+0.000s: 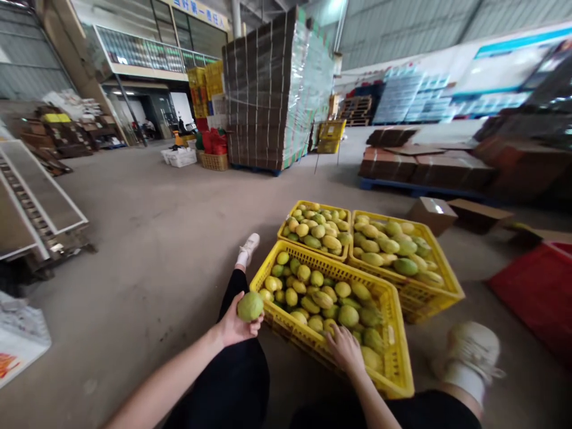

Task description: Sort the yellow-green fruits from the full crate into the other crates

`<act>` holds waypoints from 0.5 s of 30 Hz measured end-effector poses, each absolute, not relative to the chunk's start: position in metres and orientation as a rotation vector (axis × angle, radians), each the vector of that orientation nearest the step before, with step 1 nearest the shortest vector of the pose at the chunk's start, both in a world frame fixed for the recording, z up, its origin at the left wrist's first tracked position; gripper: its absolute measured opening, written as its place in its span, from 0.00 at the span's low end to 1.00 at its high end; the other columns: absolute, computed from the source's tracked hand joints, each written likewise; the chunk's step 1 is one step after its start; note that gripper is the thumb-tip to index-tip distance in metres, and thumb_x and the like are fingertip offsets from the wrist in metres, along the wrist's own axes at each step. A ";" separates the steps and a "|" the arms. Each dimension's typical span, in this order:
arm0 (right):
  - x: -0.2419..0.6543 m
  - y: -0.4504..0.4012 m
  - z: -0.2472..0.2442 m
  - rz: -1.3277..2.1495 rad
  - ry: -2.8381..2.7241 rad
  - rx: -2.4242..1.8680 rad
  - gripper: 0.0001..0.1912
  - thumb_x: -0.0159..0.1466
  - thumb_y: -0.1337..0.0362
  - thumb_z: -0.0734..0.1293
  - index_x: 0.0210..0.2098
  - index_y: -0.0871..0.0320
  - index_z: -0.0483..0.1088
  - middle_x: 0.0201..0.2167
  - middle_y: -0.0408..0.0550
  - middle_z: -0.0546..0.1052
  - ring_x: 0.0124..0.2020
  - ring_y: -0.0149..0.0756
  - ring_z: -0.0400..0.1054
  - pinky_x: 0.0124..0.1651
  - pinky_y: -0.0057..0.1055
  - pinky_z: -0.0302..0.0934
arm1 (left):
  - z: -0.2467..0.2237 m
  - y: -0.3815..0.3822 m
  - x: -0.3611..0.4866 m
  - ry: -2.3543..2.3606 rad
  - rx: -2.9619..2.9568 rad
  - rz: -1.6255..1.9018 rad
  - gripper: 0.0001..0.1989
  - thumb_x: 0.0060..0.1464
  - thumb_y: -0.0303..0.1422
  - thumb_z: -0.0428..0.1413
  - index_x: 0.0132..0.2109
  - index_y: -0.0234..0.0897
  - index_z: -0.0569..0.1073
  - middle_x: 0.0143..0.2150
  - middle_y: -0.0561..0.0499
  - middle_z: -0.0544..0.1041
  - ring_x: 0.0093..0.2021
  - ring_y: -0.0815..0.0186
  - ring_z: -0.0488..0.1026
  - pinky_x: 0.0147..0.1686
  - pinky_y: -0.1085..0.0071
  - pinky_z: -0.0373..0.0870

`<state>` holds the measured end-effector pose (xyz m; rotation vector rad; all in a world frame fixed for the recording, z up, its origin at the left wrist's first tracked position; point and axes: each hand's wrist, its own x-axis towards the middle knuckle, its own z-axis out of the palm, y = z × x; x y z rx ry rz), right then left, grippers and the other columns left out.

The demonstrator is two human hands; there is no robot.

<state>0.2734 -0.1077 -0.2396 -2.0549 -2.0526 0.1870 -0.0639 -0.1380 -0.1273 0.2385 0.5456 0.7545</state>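
A round, greenish-yellow lemon (250,306) rests in my left hand (239,325), with the fingers curled round it from below. That hand is just outside the left end of the front yellow crate (397,351), above my leg. Many yellow and green lemons (322,299) fill this crate. Over its near rim reaches my right hand (346,350), palm down, its fingers apart and touching the fruit by the near side. Its fingertips are partly hidden among the lemons, and I see none lifted in it.
Behind stand two more yellow crates of fruit, a left one (282,231) and a right one (451,292), touching the front crate. A red container (536,292) and cardboard boxes (432,215) are at the right. A wrapped pallet stack (259,89) rises beyond. My legs flank the crates.
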 end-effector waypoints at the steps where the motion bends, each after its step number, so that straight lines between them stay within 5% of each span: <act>1: 0.272 -0.113 -0.240 0.167 -1.991 -2.000 0.17 0.64 0.64 0.55 0.42 0.56 0.73 0.45 0.60 0.80 0.53 0.52 0.73 0.56 0.46 0.65 | -0.121 -0.148 -0.072 0.531 0.238 0.777 0.32 0.50 0.56 0.58 0.38 0.23 0.76 0.27 0.46 0.74 0.22 0.72 0.65 0.23 0.76 0.59; 6: 0.268 -0.150 -0.224 0.364 -1.739 -1.691 0.18 0.61 0.53 0.56 0.41 0.53 0.72 0.41 0.58 0.81 0.47 0.54 0.76 0.52 0.47 0.69 | -0.083 -0.171 -0.086 0.472 0.286 0.846 0.28 0.54 0.48 0.55 0.49 0.25 0.75 0.31 0.43 0.77 0.23 0.70 0.66 0.25 0.75 0.59; 11: 0.283 -0.180 -0.197 0.770 -1.592 -1.585 0.19 0.53 0.45 0.63 0.38 0.48 0.72 0.23 0.45 0.79 0.25 0.48 0.77 0.31 0.39 0.72 | -0.043 -0.162 -0.055 0.321 0.352 0.851 0.27 0.49 0.41 0.57 0.54 0.30 0.73 0.41 0.41 0.79 0.35 0.60 0.75 0.34 0.70 0.67; 15: 0.291 -0.191 -0.190 0.833 -1.498 -1.559 0.19 0.48 0.45 0.69 0.36 0.46 0.74 0.22 0.44 0.79 0.23 0.49 0.76 0.29 0.39 0.72 | -0.029 -0.153 -0.030 0.199 0.419 0.766 0.31 0.46 0.44 0.57 0.55 0.29 0.72 0.45 0.40 0.79 0.36 0.57 0.77 0.34 0.68 0.68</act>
